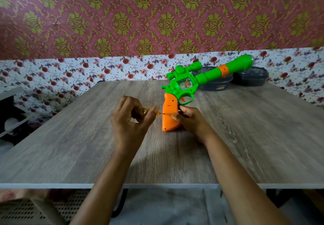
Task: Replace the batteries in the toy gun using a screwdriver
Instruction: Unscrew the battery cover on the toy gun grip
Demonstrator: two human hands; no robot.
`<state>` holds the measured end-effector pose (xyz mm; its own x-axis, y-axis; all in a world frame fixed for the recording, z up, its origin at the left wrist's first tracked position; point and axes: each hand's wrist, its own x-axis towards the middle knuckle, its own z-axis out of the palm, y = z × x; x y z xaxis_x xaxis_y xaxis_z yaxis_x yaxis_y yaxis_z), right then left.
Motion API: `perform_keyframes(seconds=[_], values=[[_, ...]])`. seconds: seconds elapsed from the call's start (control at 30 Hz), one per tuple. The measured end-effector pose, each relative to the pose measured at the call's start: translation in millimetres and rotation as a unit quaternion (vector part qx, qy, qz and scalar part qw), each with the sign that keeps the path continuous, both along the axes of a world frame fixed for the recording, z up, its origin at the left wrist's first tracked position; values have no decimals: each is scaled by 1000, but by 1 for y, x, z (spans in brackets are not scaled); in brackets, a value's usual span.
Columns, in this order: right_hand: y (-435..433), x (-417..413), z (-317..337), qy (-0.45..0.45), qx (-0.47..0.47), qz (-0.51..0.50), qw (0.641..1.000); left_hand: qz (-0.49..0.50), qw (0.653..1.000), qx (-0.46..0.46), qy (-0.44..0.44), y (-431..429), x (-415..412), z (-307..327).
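at 6 o'clock two bare forearms (233, 172) reach up into view, and at 7 o'clock, below the near edge, lies a pale perforated surface (26, 210) that is too blurred to name. the wood-grain tabletop (70, 146) fills the middle of the view.

just left of centre, the left grip (129, 119) is closed round a small screwdriver (146, 110) with a translucent yellow body. the fingers curl over it, and the thumb lies along its front end. the screwdriver points toward 3 o'clock, and its thin metal tip meets the left face of the orange handle (168, 105) about halfway up.

at 3 o'clock from that tip, the right grip (191, 121) clasps the orange handle from its right side. the thumb lies on the facing side, and the fingers wrap behind it.

the toy gun (206, 76) stands at the centre of the tabletop with the butt of its handle resting on the wood. its green body rises above the right grip. the long green barrel, with an orange band, slopes up toward 2 o'clock, and a green scope sits on top of the body.

behind the barrel, at 2 o'clock near the far edge, sit two dark round containers (250, 76) side by side. it cannot be told whether the barrel touches them.

beyond the tabletop a floral covering (70, 70) with red roses runs from 9 to 3 o'clock. above it, at 12 o'clock, is maroon wallpaper (157, 14) with gold-green damask motifs.
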<state>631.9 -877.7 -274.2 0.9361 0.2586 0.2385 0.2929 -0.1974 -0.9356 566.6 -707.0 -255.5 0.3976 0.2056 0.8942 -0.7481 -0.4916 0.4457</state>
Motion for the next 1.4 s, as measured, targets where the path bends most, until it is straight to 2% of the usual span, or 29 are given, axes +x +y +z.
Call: perform_keyframes(seconds=[0.2, 0.3, 0.53, 0.8, 1.03, 1.27, 1.4], values=[[1, -1, 1, -9, -16, -11, 1000, -80, 996, -20, 23, -3, -3, 3], [1, -2, 1, -9, -4, -8, 1000, -85, 995, -29, 41, -4, -5, 4], [2, -3, 3, 4, 0, -9, 1000, -119, 992, 19, 46, -1, -6, 3], [2, -3, 4, -3, -13, -13, 1000, -85, 996, 14, 34, -3, -7, 5], [1, -3, 2, -15, -11, -7, 1000, -73, 996, -37, 24, -3, -3, 3], [1, -4, 2, -20, -7, -5, 1000, -29, 999, 15, 20, -3, 0, 1], [1, -4, 2, -18, -5, 3, 1000, 15, 999, -29, 1, -1, -2, 1]])
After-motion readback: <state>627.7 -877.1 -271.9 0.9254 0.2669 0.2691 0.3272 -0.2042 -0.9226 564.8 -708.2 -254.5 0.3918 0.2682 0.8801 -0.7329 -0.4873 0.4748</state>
